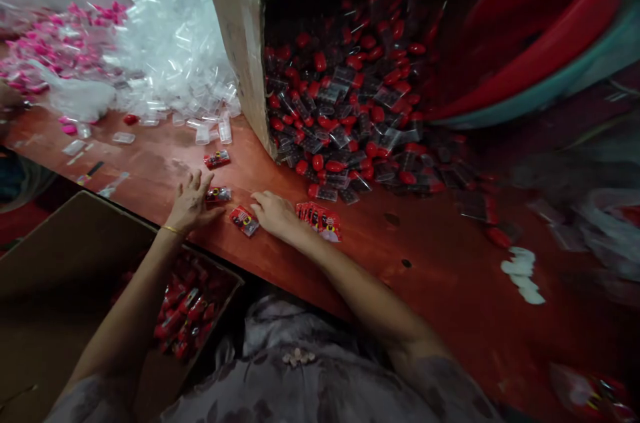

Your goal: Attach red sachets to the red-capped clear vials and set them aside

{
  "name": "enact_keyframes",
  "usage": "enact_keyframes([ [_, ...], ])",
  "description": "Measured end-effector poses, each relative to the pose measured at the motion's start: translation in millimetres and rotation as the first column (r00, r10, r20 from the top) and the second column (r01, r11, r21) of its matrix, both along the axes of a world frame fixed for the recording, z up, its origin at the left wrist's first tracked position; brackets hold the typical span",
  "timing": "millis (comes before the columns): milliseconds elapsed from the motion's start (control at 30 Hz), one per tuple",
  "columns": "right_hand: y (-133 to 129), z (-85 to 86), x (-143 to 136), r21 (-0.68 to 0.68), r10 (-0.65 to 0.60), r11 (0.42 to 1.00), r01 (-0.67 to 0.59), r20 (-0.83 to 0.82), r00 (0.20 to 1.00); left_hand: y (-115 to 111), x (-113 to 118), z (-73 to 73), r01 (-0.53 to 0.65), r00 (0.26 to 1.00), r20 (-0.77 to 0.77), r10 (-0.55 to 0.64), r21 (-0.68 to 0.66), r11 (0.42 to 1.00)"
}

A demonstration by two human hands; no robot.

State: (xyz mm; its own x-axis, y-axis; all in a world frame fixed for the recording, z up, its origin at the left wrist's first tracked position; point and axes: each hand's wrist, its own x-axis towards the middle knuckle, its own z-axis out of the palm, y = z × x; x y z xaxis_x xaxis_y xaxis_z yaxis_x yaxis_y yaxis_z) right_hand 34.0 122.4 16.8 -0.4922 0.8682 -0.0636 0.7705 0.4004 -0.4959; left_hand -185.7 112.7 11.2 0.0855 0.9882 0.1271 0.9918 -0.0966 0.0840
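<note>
My left hand (189, 204) is at the table's front edge with its fingers spread. Its thumb and fingertips reach around the near end of a small clear case with a red and black print (220, 194); I see no firm grip on it. A similar red-printed case (217, 159) lies just beyond that hand. My right hand (275, 213) is palm down, fingers stretched out to the left, beside a flat red printed card (245, 220). Whether its fingertips touch the card is unclear. Several overlapping red cards (320, 220) are fanned out beside my right wrist.
A cardboard box (245, 63) on its side spills clear cases with red caps (345, 116) onto the table (370, 276). Clear pieces (170, 56) and pink parts (65, 43) are heaped at left. Below, an open carton (75, 243) holds red pieces. Red basin (550, 29) at right.
</note>
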Motion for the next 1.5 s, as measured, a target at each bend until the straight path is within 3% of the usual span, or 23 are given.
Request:
enact_keyframes([
  [133, 26, -6.7, -37, -0.074, -0.017, 0.997, 0.02, 0.044, 0.999, 29, -10, -12.8, 0.216, 0.976, 0.044, -0.212, -0.145, 0.966],
  [267, 29, -7.6, -56, -0.1, -0.012, 0.995, 0.016, 0.042, 0.999, 32, -8, -26.8, 0.346, 0.917, 0.246, -0.315, -0.092, 0.934],
  [433, 25, -11.8, -59, -0.093, -0.01, 0.996, 0.013, 0.029, 1.0, 24, -4, -32.9, 0.326, 0.905, 0.311, -0.292, -0.063, 0.943],
  [600, 21, -17.8, -57, -0.073, 0.002, 0.997, -0.001, 0.004, 1.0, 20, -1, -27.1, 0.37, 0.915, 0.217, -0.34, -0.113, 0.922],
  [667, 19, -18.2, -57, -0.068, 0.003, 0.998, -0.003, -0.003, 1.0, 16, 0, -24.2, 0.254, 0.963, 0.115, -0.245, -0.073, 0.964],
  [767, 17, -17.5, -57, -0.06, -0.024, 0.998, 0.023, -0.011, 1.0, 4, 1, -20.6, -0.011, 1.0, -0.001, 0.011, 0.002, 1.0],
  [833, 16, -17.0, -57, -0.057, -0.043, 0.997, 0.042, -0.018, 0.999, -6, 1, -19.9, -0.067, 0.997, -0.031, 0.067, -0.015, 0.998],
  [1000, 13, -16.9, -61, -0.034, -0.017, 0.999, 0.017, -0.006, 1.0, -22, -4, -24.7, -0.018, 1.0, 0.012, 0.018, 0.015, 1.0],
  [1167, 10, -18.4, -66, 0.0, 0.032, 0.999, -0.032, -0.008, 0.999, -15, -8, -30.5, 0.102, 0.988, 0.11, -0.104, 0.025, 0.994],
  [1500, 13, -19.9, -66, -0.055, -0.008, 0.998, 0.005, -0.049, 0.999, -4, -6, -28.9, 0.269, 0.956, 0.138, -0.261, -0.043, 0.962],
])
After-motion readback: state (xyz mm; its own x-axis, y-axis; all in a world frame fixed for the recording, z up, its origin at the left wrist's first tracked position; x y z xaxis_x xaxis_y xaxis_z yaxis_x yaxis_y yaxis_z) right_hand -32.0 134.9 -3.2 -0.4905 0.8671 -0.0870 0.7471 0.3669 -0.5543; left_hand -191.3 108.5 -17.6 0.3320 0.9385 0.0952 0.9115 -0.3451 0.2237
